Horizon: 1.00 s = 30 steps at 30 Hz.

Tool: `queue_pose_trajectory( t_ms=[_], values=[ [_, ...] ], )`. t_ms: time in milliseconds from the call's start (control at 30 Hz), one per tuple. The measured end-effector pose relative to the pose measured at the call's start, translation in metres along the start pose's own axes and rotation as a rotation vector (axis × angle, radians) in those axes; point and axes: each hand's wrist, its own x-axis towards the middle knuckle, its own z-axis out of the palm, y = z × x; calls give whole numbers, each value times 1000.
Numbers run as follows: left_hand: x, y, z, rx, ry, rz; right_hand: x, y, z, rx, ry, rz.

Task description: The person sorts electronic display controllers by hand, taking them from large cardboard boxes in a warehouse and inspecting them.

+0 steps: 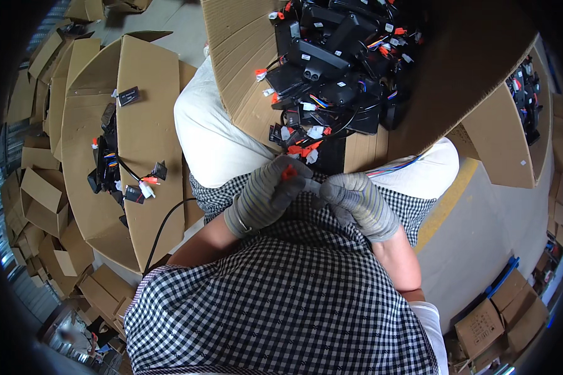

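Note:
Both my hands wear grey striped gloves and meet in front of my lap. My left hand (266, 194) pinches a small orange connector (288, 172) between thumb and fingers. My right hand (356, 203) grips a white plug (312, 185) joined to a multicoloured wire (394, 167). The two plugs touch between my hands. Just beyond them stands an open cardboard box (244, 75) holding several black electronic units with wires (338, 62) and orange and white connectors.
To my left another cardboard box (144, 125) holds several black wired units (106, 162), with a black cable (162, 225) hanging out. A third box (513, 137) sits at right. Folded cartons are stacked along the left and lower right edges.

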Motion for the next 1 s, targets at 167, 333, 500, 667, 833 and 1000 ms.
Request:
queue_pose_trajectory(
  t_ms=[167, 333, 500, 667, 833, 1000],
  values=[
    [2, 7, 1, -273, -132, -139, 9, 27, -12, 180, -241, -165],
    [14, 7, -1, -44, -194, 34, 11, 12, -24, 207, -317, 7],
    [22, 18, 12, -32, -216, -61, 16, 37, -14, 285, -279, -478],
    [28, -1, -7, -92, -233, 116, 24, 26, 16, -210, -106, -636],
    [107, -148, -17, -369, 144, -386, -4, 24, 4, -309, -590, -631],
    [176, -138, 7, 851, -201, -465, -16, 20, -3, -127, -573, -687]
  ],
)
